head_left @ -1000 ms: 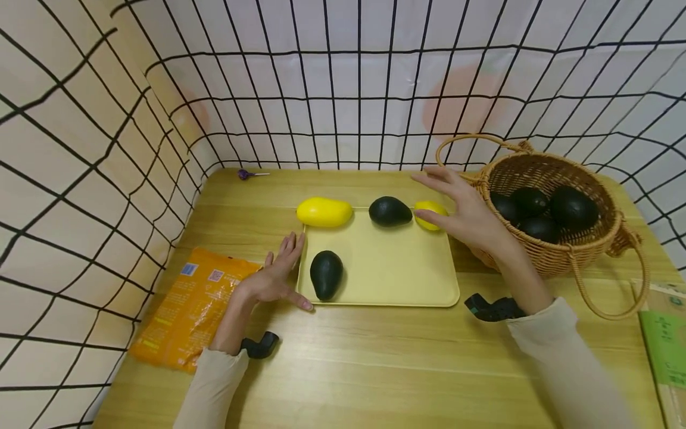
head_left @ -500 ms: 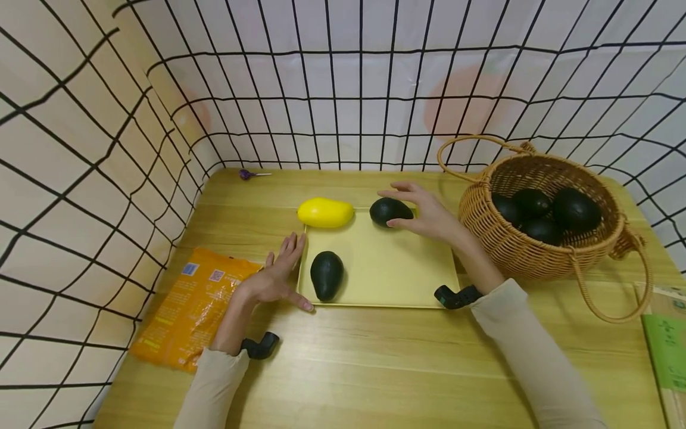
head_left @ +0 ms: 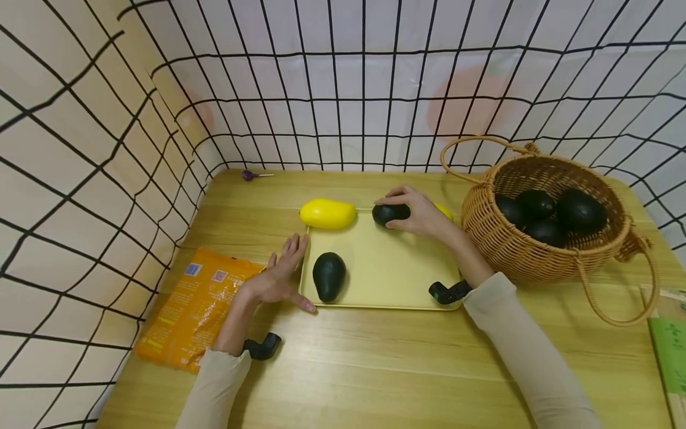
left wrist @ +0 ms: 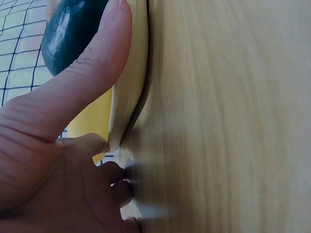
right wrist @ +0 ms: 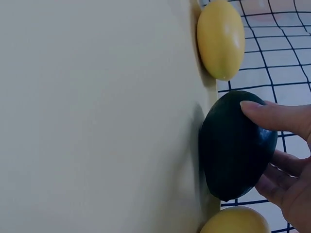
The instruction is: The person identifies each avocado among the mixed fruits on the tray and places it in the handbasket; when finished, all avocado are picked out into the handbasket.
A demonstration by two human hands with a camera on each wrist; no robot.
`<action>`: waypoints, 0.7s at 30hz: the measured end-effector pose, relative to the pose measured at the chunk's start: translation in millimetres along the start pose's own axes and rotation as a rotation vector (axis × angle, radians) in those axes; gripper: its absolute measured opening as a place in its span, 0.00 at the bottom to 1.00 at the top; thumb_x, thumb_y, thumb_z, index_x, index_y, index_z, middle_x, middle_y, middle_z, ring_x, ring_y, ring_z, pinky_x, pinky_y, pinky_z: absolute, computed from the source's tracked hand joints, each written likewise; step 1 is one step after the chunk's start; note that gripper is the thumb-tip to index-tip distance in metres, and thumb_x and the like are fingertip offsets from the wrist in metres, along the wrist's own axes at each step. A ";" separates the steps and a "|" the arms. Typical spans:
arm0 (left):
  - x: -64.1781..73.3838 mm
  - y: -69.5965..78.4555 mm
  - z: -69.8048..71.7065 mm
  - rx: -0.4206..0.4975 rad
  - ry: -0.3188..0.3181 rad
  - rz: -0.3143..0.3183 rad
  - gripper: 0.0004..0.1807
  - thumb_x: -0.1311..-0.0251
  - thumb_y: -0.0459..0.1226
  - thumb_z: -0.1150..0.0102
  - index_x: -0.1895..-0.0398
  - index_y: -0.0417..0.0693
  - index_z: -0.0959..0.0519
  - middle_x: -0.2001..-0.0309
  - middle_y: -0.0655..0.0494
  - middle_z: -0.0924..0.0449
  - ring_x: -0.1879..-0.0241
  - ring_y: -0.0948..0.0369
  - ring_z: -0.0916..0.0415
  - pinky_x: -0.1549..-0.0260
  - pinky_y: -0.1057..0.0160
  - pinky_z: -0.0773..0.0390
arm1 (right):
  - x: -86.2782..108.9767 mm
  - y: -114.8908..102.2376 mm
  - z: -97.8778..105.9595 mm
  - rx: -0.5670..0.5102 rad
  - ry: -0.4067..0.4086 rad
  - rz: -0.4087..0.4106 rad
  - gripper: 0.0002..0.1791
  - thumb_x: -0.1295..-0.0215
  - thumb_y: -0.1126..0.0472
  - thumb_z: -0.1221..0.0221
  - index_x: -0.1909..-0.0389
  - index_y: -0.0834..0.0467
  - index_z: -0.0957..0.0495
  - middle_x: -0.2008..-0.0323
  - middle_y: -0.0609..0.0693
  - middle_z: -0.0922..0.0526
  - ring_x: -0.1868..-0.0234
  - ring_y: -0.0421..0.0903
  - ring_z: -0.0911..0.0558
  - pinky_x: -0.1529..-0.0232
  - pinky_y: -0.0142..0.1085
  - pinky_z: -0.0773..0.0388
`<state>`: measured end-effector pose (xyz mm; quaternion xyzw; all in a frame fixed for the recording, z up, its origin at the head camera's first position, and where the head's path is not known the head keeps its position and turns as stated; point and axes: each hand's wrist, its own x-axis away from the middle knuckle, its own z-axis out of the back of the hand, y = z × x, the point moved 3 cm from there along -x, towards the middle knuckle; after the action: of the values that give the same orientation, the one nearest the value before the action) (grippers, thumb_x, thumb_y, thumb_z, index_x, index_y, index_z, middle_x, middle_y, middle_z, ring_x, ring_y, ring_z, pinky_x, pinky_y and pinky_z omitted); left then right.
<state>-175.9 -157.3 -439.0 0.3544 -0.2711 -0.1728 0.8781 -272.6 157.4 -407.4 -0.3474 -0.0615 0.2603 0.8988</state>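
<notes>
A dark green avocado (head_left: 390, 215) at the tray's far side is pinched between thumb and fingers of my right hand (head_left: 420, 215). The right wrist view shows the thumb on top of this avocado (right wrist: 238, 150). My left hand (head_left: 276, 279) lies spread along the left edge of the pale yellow tray (head_left: 386, 274), its thumb near the front corner. Close to that hand, a second avocado (head_left: 329, 276) lies in the tray. At the far left corner sits a yellow mango (head_left: 328, 213). Another yellow fruit (head_left: 443, 211) is mostly hidden behind my right hand.
A wicker basket (head_left: 498, 238) with several avocados stands right of the tray. An orange packet (head_left: 193, 316) lies on the left, beneath the left forearm. A purple lollipop (head_left: 249, 175) is at the back, before a black wire grid. A green-and-brown package (head_left: 670, 351) lies far right.
My right hand has moved left from the yellow fruit at the far right corner to the far avocado, and its fingers have closed round it. The left hand has stayed put.
</notes>
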 end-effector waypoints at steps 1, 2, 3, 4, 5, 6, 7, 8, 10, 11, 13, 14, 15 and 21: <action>0.0 0.1 0.0 0.001 0.000 -0.001 0.82 0.58 0.45 0.14 0.16 0.47 0.75 0.18 0.42 0.87 0.18 0.47 0.90 0.24 0.33 0.83 | -0.6 0.2 -0.3 0.005 0.000 0.001 0.29 0.39 0.67 0.28 0.36 0.59 0.20 0.34 0.66 0.28 0.32 0.68 0.30 0.33 0.64 0.29; -0.1 0.2 0.0 0.002 -0.001 -0.001 0.82 0.58 0.44 0.14 0.16 0.47 0.75 0.18 0.42 0.87 0.18 0.47 0.90 0.24 0.33 0.83 | -0.9 0.1 -0.2 0.010 -0.001 0.001 0.28 0.40 0.67 0.28 0.36 0.59 0.19 0.34 0.65 0.27 0.32 0.67 0.30 0.33 0.64 0.29; -0.2 0.2 0.0 0.003 -0.001 -0.002 0.82 0.58 0.44 0.14 0.16 0.47 0.75 0.18 0.42 0.87 0.18 0.47 0.90 0.24 0.33 0.83 | -1.3 -0.2 -0.1 0.013 -0.001 0.005 0.28 0.40 0.67 0.28 0.37 0.59 0.19 0.35 0.65 0.27 0.33 0.67 0.29 0.33 0.64 0.28; -0.1 0.2 0.1 0.003 -0.001 -0.002 0.82 0.58 0.44 0.14 0.16 0.47 0.75 0.18 0.42 0.87 0.18 0.47 0.90 0.24 0.33 0.83 | -1.6 -0.4 -0.1 0.016 -0.002 0.010 0.28 0.40 0.67 0.28 0.37 0.59 0.18 0.35 0.65 0.26 0.33 0.67 0.29 0.33 0.63 0.28; 0.0 0.3 0.1 0.004 -0.002 -0.003 0.82 0.58 0.44 0.14 0.16 0.47 0.75 0.18 0.42 0.88 0.18 0.47 0.90 0.24 0.33 0.83 | -2.1 -0.4 -0.2 0.018 -0.003 0.014 0.28 0.41 0.68 0.27 0.37 0.58 0.18 0.35 0.64 0.26 0.33 0.67 0.29 0.33 0.63 0.28; 0.1 0.3 0.2 0.006 -0.002 -0.005 0.82 0.58 0.44 0.14 0.17 0.46 0.75 0.18 0.42 0.88 0.18 0.47 0.90 0.24 0.33 0.83 | -2.5 -0.6 -0.2 0.020 -0.005 0.018 0.28 0.40 0.68 0.27 0.38 0.58 0.18 0.36 0.64 0.26 0.33 0.66 0.29 0.34 0.63 0.28; 0.2 0.3 0.0 0.007 -0.003 -0.006 0.82 0.58 0.44 0.14 0.17 0.46 0.75 0.18 0.42 0.88 0.18 0.46 0.90 0.24 0.33 0.83 | -2.7 -0.7 -0.3 0.020 -0.009 0.021 0.27 0.40 0.68 0.27 0.38 0.58 0.18 0.35 0.64 0.26 0.33 0.66 0.29 0.33 0.63 0.28; 0.4 0.3 -0.1 0.008 -0.003 -0.008 0.82 0.58 0.44 0.14 0.17 0.46 0.75 0.18 0.41 0.88 0.18 0.46 0.90 0.24 0.33 0.83 | -2.8 -0.7 -0.4 0.019 -0.014 0.022 0.27 0.40 0.68 0.28 0.38 0.57 0.18 0.35 0.64 0.26 0.32 0.66 0.29 0.33 0.63 0.28; 0.8 0.4 -0.2 0.012 -0.004 -0.013 0.82 0.57 0.43 0.15 0.17 0.46 0.75 0.18 0.41 0.88 0.18 0.46 0.90 0.24 0.33 0.83 | -3.4 -1.0 -1.0 0.017 -0.025 0.023 0.27 0.39 0.68 0.28 0.37 0.58 0.18 0.35 0.64 0.26 0.32 0.66 0.29 0.33 0.63 0.28; 1.0 0.5 -0.2 0.015 -0.005 -0.014 0.81 0.57 0.43 0.15 0.17 0.46 0.75 0.18 0.41 0.89 0.18 0.46 0.90 0.24 0.33 0.83 | -3.6 -1.1 -1.2 0.016 -0.030 0.022 0.27 0.38 0.68 0.29 0.37 0.58 0.18 0.34 0.64 0.26 0.31 0.67 0.29 0.33 0.63 0.28; 1.3 0.8 0.0 0.017 -0.004 -0.017 0.81 0.57 0.43 0.15 0.17 0.45 0.75 0.18 0.41 0.88 0.18 0.46 0.90 0.24 0.33 0.83 | -4.1 -1.1 -1.7 0.012 -0.039 0.023 0.27 0.37 0.68 0.29 0.36 0.58 0.19 0.34 0.65 0.27 0.31 0.67 0.29 0.32 0.62 0.28; 1.4 0.9 0.1 0.019 -0.004 -0.018 0.81 0.57 0.43 0.15 0.17 0.45 0.75 0.18 0.41 0.88 0.18 0.46 0.90 0.24 0.33 0.83 | -4.2 -0.9 -1.8 0.012 -0.042 0.024 0.27 0.37 0.68 0.30 0.36 0.59 0.19 0.34 0.65 0.27 0.31 0.67 0.29 0.32 0.62 0.28; 1.4 1.0 0.2 0.019 -0.005 -0.019 0.81 0.57 0.43 0.15 0.17 0.45 0.75 0.18 0.41 0.88 0.18 0.46 0.90 0.24 0.33 0.83 | -4.0 -1.5 -1.8 0.012 -0.045 0.028 0.26 0.36 0.68 0.30 0.36 0.59 0.19 0.34 0.65 0.27 0.31 0.67 0.29 0.32 0.63 0.28; 0.6 0.2 -0.1 0.009 -0.005 -0.016 0.81 0.57 0.44 0.15 0.17 0.45 0.75 0.18 0.41 0.88 0.18 0.46 0.90 0.24 0.33 0.83 | -4.2 -0.4 -2.6 0.008 -0.043 0.051 0.26 0.36 0.68 0.30 0.36 0.59 0.19 0.35 0.65 0.26 0.32 0.67 0.28 0.33 0.62 0.27</action>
<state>-175.4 -157.4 -438.7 0.3602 -0.2713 -0.1793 0.8744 -275.2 153.5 -408.8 -0.3397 -0.0709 0.2909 0.8916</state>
